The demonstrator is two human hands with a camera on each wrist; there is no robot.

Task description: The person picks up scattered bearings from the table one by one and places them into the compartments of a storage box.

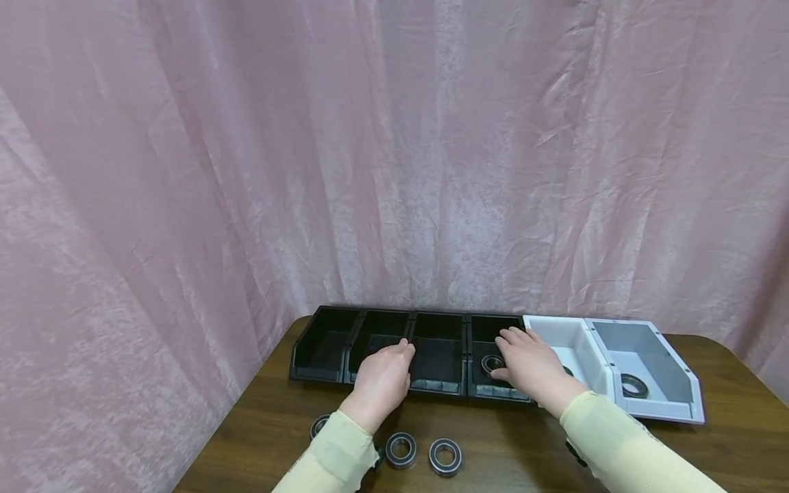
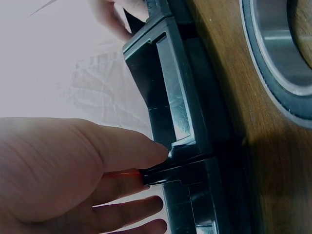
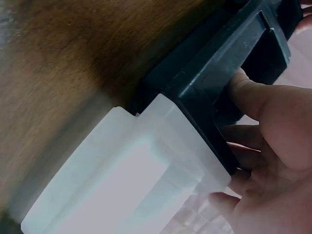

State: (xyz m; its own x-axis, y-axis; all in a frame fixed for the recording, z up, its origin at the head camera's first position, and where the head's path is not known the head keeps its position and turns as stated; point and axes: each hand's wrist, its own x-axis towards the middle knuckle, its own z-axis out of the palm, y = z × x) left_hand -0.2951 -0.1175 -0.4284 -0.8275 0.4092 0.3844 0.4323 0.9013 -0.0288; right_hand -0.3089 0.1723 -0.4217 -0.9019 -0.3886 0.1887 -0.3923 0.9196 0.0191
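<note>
My left hand [image 1: 382,376] reaches over a row of black bins [image 1: 439,387]. In the left wrist view its thumb [image 2: 141,148] and fingers lie on either side of a divider wall [image 2: 180,170], pinching it at the front. My right hand [image 1: 530,359] reaches into the rightmost black bin with its fingers spread. In that bin lies a ball bearing [image 1: 490,358], the right thumb at its edge. The right wrist view shows the thumb [image 3: 251,95] over the bin's front lip and the other fingers by the side wall; the bearing is hidden there.
Right of the black bins stand a white bin [image 1: 592,342] and a light grey bin [image 1: 670,411]; a bearing [image 1: 642,390] lies in the grey one, another partly shows in the white one. Bearings [image 1: 390,450], [image 1: 457,457] lie on the wooden table, another beside the left sleeve. A pink curtain hangs behind.
</note>
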